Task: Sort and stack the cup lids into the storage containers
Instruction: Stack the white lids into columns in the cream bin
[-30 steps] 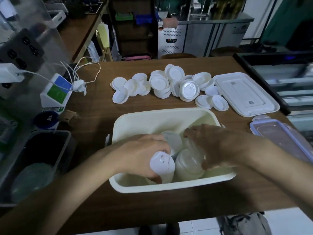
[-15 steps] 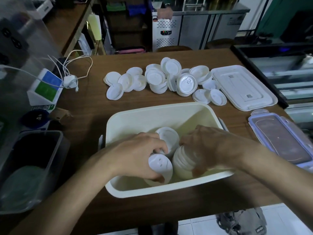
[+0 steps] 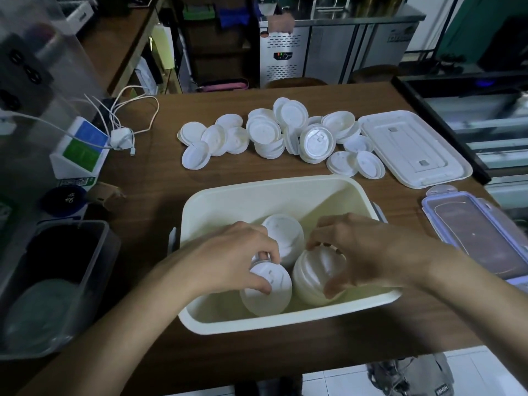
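A cream storage container (image 3: 257, 195) sits on the wooden table in front of me. Inside it lie three stacks of white cup lids. My left hand (image 3: 228, 261) grips the near-left lid stack (image 3: 271, 298), thumb and fingers curled round its top. My right hand (image 3: 365, 250) curls over the near-right lid stack (image 3: 311, 278), fingers at its far end and thumb at its near side. A third lid stack (image 3: 285, 232) stands behind, between my hands. Several loose white lids (image 3: 265, 132) are scattered across the far part of the table.
A white container cover (image 3: 414, 150) lies at the far right, and a clear lid with a purple rim (image 3: 480, 232) lies nearer on the right. A clear bin (image 3: 51, 281) stands at the left edge. A charger with cable (image 3: 123, 138) and a small sign stand (image 3: 80, 150) are at the far left.
Both hands stay in the container; the two near stacks have shifted slightly. My right hand has opened its grip wider round the right stack, and the back stack shows more.
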